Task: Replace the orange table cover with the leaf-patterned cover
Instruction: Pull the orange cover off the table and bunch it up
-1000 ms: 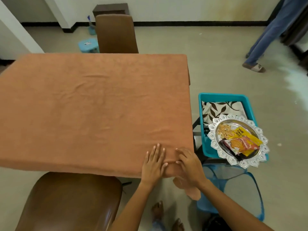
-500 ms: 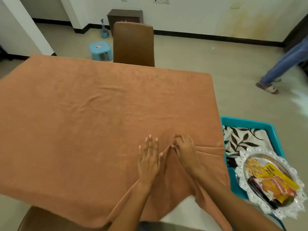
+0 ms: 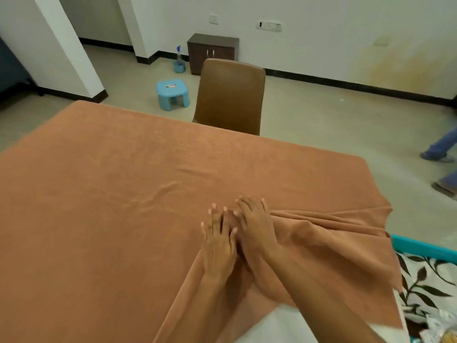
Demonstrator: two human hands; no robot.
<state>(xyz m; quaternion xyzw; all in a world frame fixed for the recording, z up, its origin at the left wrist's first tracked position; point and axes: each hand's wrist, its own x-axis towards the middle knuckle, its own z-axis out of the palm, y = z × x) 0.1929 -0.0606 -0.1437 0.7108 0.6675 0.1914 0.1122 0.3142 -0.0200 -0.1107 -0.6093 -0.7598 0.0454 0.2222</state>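
Near corner of the orange cover (image 3: 148, 194) folded back, bare table (image 3: 277, 325) showing, left hand (image 3: 217, 240) flat, right hand (image 3: 257, 229) grip unclear, leaf-patterned cover (image 3: 425, 285) waiting.

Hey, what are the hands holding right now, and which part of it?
The right hand grips the orange table cover by its near right corner, folded onto the table. The left hand lies flat on the cloth beside it, gripping nothing.

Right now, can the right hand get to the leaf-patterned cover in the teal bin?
Probably yes: the right hand is busy bunching the orange table cover, but nothing blocks the leaf-patterned cover.
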